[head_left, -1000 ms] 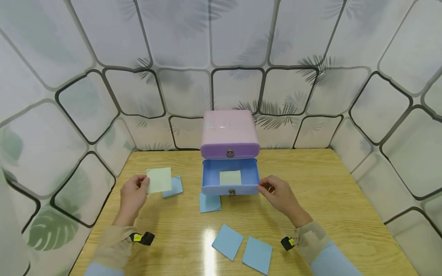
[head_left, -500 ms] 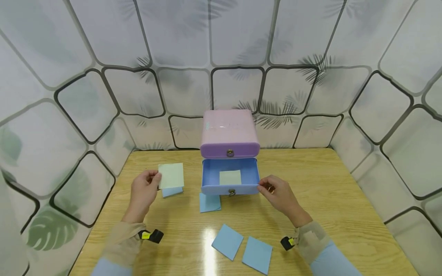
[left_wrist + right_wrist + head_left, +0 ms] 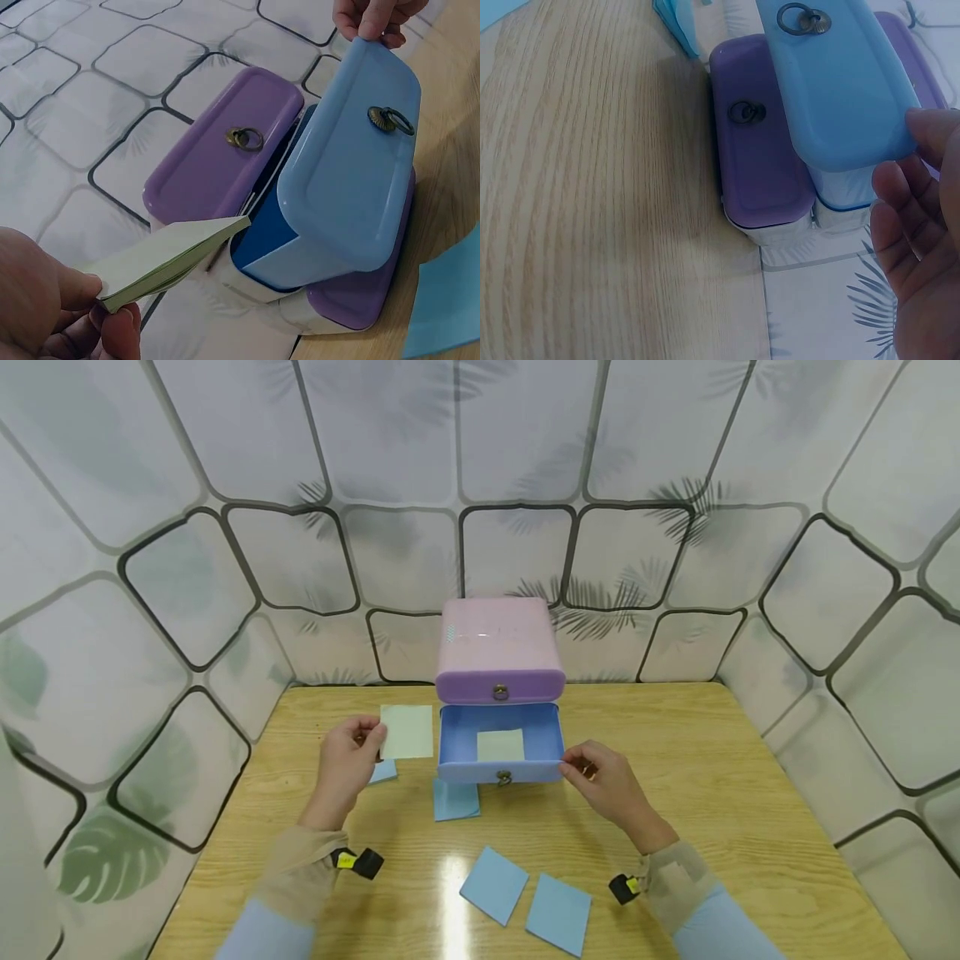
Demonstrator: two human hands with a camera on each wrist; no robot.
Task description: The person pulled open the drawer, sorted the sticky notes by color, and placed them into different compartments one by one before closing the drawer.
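A pale green sticky note pad (image 3: pixel 407 732) is pinched at its left edge by my left hand (image 3: pixel 347 770), just left of the pulled-out blue drawer (image 3: pixel 499 772). The left wrist view shows the pad (image 3: pixel 176 251) as a thin stack with its sheets slightly parted. My right hand (image 3: pixel 606 783) pinches the drawer's right front corner, thumb on the front panel (image 3: pixel 847 90). Inside the drawer lies another pale green pad (image 3: pixel 500 746). The drawer belongs to a small chest (image 3: pixel 498 635) with a pink top and purple drawers above and below.
Blue sticky note pads lie on the wooden table (image 3: pixel 660 727): one (image 3: pixel 384 771) partly hidden near my left hand, one (image 3: pixel 456 802) below the drawer, two (image 3: pixel 494 885) nearer the front. A patterned cloth wall (image 3: pixel 405 560) stands behind the chest.
My left hand has carried the pale green pad rightward and slightly away from me, up beside the drawer. My right hand has stayed on the drawer corner, and the drawer has not moved.
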